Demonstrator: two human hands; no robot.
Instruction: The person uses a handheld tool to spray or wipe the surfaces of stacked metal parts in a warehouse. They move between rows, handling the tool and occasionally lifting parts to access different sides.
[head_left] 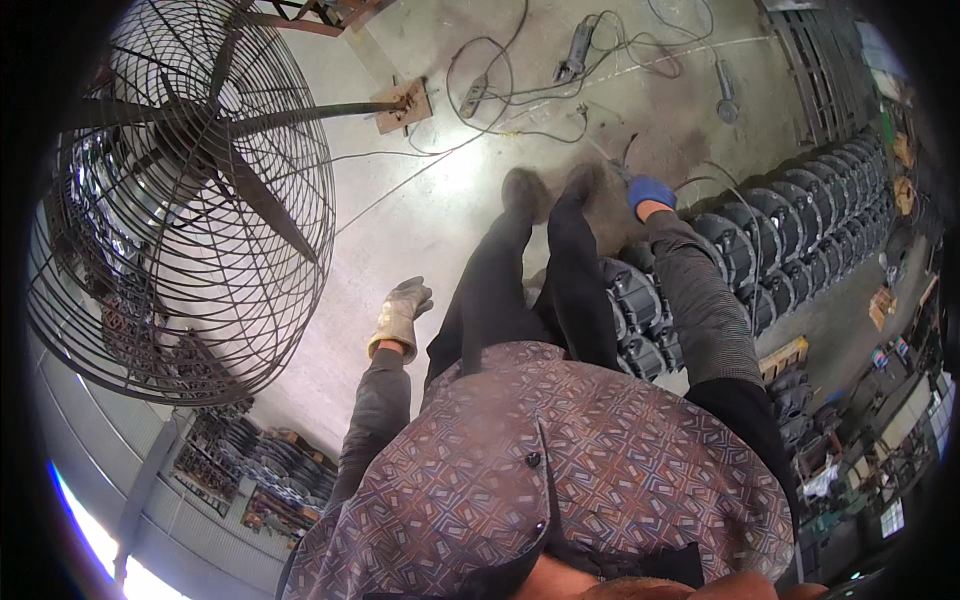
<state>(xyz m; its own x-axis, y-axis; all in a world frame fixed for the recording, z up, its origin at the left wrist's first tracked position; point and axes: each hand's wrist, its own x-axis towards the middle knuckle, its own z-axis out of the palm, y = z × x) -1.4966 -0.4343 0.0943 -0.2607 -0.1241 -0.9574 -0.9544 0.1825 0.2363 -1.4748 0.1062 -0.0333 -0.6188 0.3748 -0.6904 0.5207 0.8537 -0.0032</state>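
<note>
My right hand [652, 192], in a blue glove, is closed around the handle of a welding electrode holder [622, 170]. A thin rod sticks out from its far end, and a dark cable curves away to the right over a row of castings. My left hand [404, 308] hangs beside my left leg in a pale leather work glove. Its fingers are loosely bent, and nothing shows in them. Close to the right arm stand rows of dark grey round metal castings [725, 245].
A large caged fan [190, 190] fills the left side. On the floor ahead lie an angle grinder [574, 52], a power strip [474, 97], tangled cables [510, 95] and another long-handled tool [727, 108]. More metal parts [270, 460] are stacked at the lower left.
</note>
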